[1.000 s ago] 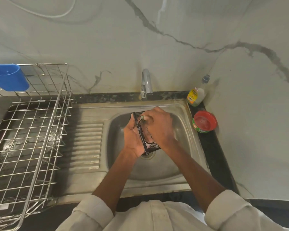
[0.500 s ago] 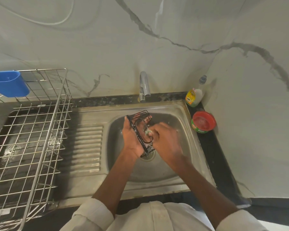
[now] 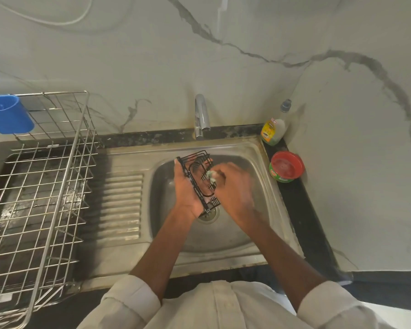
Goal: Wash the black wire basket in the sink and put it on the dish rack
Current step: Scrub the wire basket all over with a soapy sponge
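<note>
Both hands were over the sink [image 3: 254,150] bowl, so drips fell straight to the drain. Black wire basket [image 3: 198,184] stood on edge above the drain, prob. so its inner wires faced the scrubbing hand. Left hand [image 3: 185,188] gripped its outer side, fingers curled behind the frame. Right hand [image 3: 233,186], blurred, pinched a small pale scrub pad [image 3: 211,176] against the wires. Dish rack [image 3: 37,184] sat well apart at left, w/o the basket.

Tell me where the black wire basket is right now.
In the head view, the black wire basket is centre frame over the sink bowl, held on edge by the left hand, below the tap.
</note>
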`<state>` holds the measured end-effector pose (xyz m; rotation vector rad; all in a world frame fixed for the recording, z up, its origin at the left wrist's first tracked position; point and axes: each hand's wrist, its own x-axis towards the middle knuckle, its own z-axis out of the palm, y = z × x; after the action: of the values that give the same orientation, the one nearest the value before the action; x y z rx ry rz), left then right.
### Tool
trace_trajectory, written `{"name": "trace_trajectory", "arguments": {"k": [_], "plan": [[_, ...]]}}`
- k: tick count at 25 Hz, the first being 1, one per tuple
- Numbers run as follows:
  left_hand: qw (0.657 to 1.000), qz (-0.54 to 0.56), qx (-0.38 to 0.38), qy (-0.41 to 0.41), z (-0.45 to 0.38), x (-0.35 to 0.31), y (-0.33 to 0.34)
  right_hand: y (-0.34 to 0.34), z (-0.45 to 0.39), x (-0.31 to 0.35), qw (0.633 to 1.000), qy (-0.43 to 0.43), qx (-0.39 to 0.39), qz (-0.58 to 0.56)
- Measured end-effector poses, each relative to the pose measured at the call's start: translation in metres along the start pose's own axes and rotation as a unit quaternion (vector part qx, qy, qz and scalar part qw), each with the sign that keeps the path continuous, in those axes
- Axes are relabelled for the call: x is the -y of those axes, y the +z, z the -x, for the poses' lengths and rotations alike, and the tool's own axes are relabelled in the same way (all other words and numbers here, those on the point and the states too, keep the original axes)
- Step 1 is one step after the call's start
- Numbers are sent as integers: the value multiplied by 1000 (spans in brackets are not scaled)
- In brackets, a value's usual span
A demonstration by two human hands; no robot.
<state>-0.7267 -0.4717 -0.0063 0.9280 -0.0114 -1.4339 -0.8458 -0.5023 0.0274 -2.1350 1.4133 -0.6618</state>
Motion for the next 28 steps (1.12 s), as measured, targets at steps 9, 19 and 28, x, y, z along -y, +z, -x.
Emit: {"name": "trace_trajectory", "arguments": {"k": [9,19,28], "plan": [[1000,-1,3,-19,0,4,0,-4,-3,11,993,36,-27,-109],[999,-22,1,-31,-2,9,0,2,-1,-1,996,48,-42,-57],[999,-30,11,-26,-3,16,4,4,-25,14,991,29,-89,-92]]}}
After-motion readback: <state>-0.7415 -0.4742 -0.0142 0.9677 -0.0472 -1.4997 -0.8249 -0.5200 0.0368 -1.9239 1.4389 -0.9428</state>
